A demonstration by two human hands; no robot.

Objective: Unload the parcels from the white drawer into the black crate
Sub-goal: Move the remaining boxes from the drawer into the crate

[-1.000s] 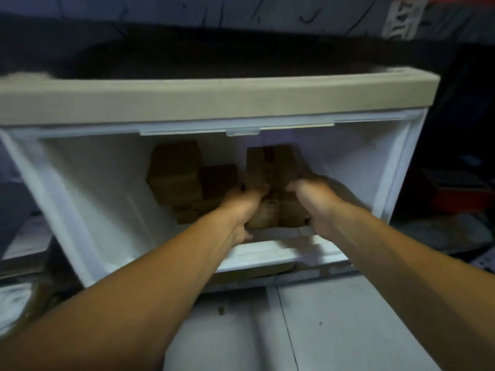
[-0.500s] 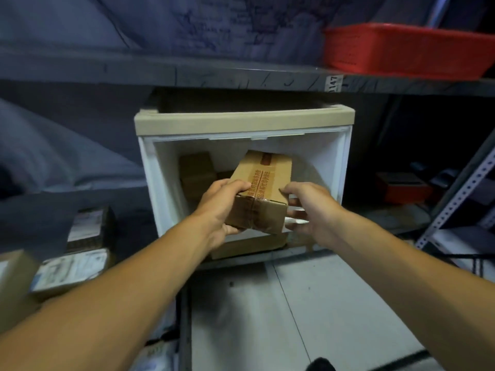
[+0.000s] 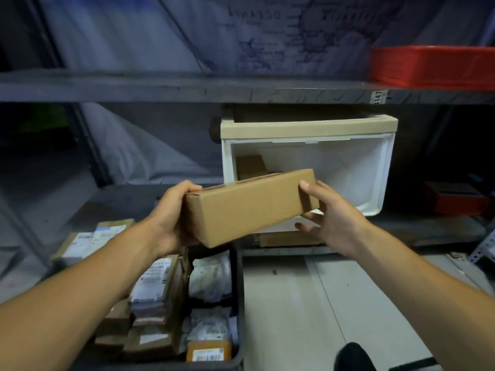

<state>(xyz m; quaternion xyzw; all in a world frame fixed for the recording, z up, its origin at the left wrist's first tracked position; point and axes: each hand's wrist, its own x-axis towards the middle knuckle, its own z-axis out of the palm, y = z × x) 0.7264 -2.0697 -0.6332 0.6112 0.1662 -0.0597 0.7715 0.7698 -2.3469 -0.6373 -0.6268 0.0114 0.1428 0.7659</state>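
Holding one brown parcel (image 3: pixel 250 207) clear of the white drawer (image 3: pixel 308 167), both hands were on it: left hand (image 3: pixel 171 218) wrapped round its left end, thumb on top; right hand (image 3: pixel 332 218) at its right end, thumb on the near face, fingers spread loosely underneath, barely gripping. Below the left hand, the black crate (image 3: pixel 238 303) already had a good stack of labelled parcels & bags (image 3: pixel 160 290), so much seemed done. Beyond the hands, approx. one more box (image 3: pixel 250 167) showed at the drawer's back left; rest looked bare. Left: drop this one, fetch that, poss. others hidden.
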